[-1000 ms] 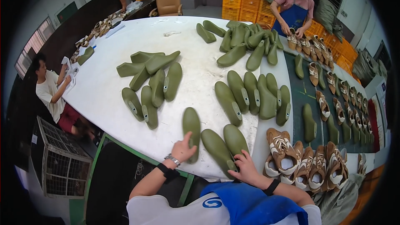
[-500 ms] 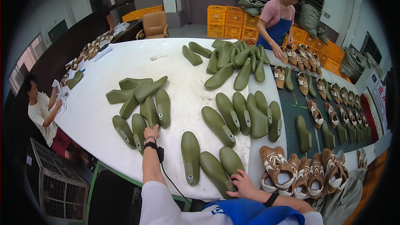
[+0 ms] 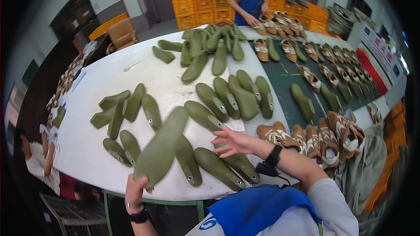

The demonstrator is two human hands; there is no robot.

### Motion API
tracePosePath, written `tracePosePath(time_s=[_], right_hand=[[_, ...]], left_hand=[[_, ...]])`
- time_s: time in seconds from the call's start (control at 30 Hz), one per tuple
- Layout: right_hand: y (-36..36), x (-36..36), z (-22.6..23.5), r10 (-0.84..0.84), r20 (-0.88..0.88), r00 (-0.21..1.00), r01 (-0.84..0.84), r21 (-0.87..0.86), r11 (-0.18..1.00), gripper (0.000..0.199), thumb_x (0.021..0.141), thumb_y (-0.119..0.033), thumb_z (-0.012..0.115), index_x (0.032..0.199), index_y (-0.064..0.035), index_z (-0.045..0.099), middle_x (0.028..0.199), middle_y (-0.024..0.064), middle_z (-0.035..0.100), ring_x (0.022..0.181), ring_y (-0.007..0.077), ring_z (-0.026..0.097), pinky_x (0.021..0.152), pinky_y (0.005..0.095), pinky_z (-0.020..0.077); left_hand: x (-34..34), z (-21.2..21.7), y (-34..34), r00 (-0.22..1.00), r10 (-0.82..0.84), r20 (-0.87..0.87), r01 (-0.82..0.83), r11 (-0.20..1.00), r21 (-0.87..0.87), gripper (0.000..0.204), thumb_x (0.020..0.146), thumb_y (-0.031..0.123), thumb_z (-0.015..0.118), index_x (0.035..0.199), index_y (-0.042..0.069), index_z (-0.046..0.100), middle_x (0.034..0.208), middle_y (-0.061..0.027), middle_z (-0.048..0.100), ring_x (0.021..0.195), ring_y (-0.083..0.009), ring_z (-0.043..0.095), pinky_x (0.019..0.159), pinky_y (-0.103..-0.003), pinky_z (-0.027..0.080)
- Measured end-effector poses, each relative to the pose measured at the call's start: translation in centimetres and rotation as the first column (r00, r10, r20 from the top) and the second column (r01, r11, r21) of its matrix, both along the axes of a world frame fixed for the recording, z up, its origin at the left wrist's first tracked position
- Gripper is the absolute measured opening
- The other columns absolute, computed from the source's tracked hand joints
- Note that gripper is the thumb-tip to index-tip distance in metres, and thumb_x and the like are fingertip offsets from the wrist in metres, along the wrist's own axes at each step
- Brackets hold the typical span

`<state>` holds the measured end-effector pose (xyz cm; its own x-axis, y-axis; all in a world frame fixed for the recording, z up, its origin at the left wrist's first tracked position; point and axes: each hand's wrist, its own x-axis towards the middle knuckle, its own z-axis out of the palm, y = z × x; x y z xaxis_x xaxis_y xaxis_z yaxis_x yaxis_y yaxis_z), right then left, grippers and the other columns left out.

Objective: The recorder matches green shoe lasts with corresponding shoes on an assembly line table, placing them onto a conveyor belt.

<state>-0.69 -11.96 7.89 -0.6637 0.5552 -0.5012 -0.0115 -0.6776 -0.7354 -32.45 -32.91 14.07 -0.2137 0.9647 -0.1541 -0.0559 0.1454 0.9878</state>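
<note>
My left hand (image 3: pixel 138 186) grips the lower end of a green shoe last (image 3: pixel 162 147), held raised and tilted above the table. Its fingers wrap round the last, which looks slightly blurred. Over the lasts near the front edge, my right hand (image 3: pixel 234 142) is open with fingers spread and nothing in it. Beneath it lies a green last (image 3: pixel 240 164), with another last (image 3: pixel 215 166) on its left. Behind the held last, a further last (image 3: pixel 187 159) is partly covered. Several loose lasts (image 3: pixel 116 116) lie in a group on the left.
A heap of lasts (image 3: pixel 197 43) fills the far middle of the white table (image 3: pixel 81 144). Brown-and-white shoes (image 3: pixel 310 142) line the right. Shoes and lasts stand in rows on a green surface (image 3: pixel 280 74). Across the table, a co-worker (image 3: pixel 249 0) handles shoes; another person (image 3: pixel 41 161) sits left.
My left hand has picked up a last from the left group and brought it toward me. My right hand has come off the front lasts and spread its fingers. The view has shifted rightward.
</note>
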Motion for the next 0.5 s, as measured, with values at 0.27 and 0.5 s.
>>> tracePosePath(time_s=[0.27, 0.5], right_hand=[[-2.3, 3.5, -0.7, 0.034, -0.394, 0.919, -0.161, -0.295, 0.942, 0.044, 0.087, -0.015, 0.056, 0.128, -0.0027, 0.043, 0.129, 0.0122, 0.047, 0.113, 0.0202, 0.051, 0.094, 0.0323, 0.0438], [-1.2, -4.2, -1.3, -0.246, -0.213, 0.945, 0.299, 0.268, 0.916, 0.051, 0.082, 0.001, 0.051, 0.131, -0.0017, 0.039, 0.127, 0.0125, 0.049, 0.111, 0.0197, 0.051, 0.092, 0.0299, 0.0432]], left_hand=[[2.3, 2.2, 4.5, 0.534, -0.368, -0.761, 0.525, 0.85, -0.043, 0.029, 0.073, 0.012, 0.07, 0.096, -0.003, 0.062, 0.074, -0.0094, 0.065, 0.063, -0.0164, 0.061, 0.06, -0.026, 0.049], [-0.1, -7.3, 14.3, 0.68, 0.025, -0.733, 0.05, 0.996, 0.08, 0.067, 0.079, 0.023, 0.067, 0.135, 0.007, 0.034, 0.116, -0.0209, 0.055, 0.098, -0.0257, 0.058, 0.078, -0.035, 0.049]])
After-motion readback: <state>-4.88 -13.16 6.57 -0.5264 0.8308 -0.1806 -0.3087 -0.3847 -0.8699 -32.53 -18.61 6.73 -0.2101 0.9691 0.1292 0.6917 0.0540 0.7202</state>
